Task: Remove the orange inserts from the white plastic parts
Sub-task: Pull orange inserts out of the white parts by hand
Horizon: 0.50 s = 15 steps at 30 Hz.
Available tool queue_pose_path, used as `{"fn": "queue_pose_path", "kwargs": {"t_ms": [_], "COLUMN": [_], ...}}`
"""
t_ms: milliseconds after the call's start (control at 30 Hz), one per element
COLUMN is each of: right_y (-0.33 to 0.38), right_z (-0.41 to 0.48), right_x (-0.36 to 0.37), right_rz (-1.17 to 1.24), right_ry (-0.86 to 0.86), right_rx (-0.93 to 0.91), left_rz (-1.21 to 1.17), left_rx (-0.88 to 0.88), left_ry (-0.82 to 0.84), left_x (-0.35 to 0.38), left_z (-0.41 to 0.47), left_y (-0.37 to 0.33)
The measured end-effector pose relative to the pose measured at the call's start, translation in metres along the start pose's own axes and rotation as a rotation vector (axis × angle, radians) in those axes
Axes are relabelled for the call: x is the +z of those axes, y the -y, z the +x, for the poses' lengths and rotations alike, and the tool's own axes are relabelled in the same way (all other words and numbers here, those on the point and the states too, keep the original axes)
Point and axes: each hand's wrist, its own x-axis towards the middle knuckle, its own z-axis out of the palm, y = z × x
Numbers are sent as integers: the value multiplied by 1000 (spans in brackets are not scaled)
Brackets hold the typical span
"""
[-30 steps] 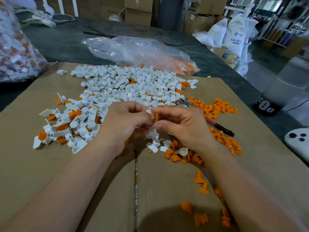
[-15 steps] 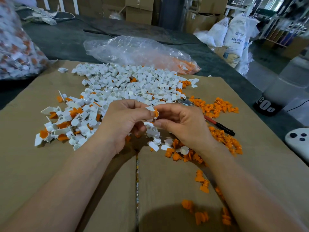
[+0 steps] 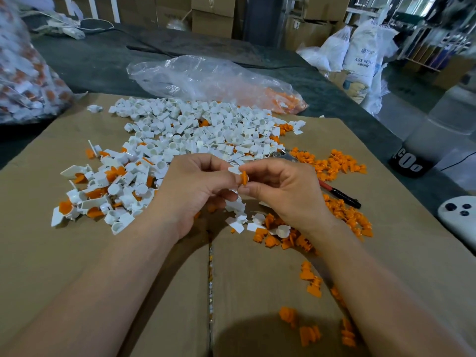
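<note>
My left hand (image 3: 192,190) and my right hand (image 3: 286,191) meet above the cardboard sheet (image 3: 77,253). The left hand's fingers grip a small white plastic part (image 3: 234,170). My right thumb and forefinger pinch its orange insert (image 3: 243,178), which sticks out of the white part. A large heap of white parts (image 3: 206,132) lies behind the hands. At the left, white parts with orange inserts in them (image 3: 103,186) form a smaller heap. Loose orange inserts (image 3: 334,163) lie scattered to the right and under my right wrist.
A clear plastic bag (image 3: 211,78) holding some orange pieces lies behind the heap. Another full bag (image 3: 23,73) sits far left. A red-and-black pen (image 3: 340,194) lies right of my right hand. A white device (image 3: 461,217) and a dark bottle (image 3: 422,150) stand at the right edge.
The orange insert has come further out of the white part between my fingertips. Both hands stayed in nearly the same place.
</note>
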Motion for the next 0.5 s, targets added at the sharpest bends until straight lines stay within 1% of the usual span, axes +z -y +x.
{"fn": "queue_pose_path", "kwargs": {"t_ms": [333,500], "right_y": [0,-1], "right_z": [1,0], "right_x": [-1,-2], "right_rz": [63,51], "right_ry": [-21,-13], "right_rx": [36,24], "left_rz": [-19,-13], "left_rx": [69,75], "left_ry": [6,4], "left_x": [1,1], "left_z": [-2,-2], "left_y": [-1,0]}}
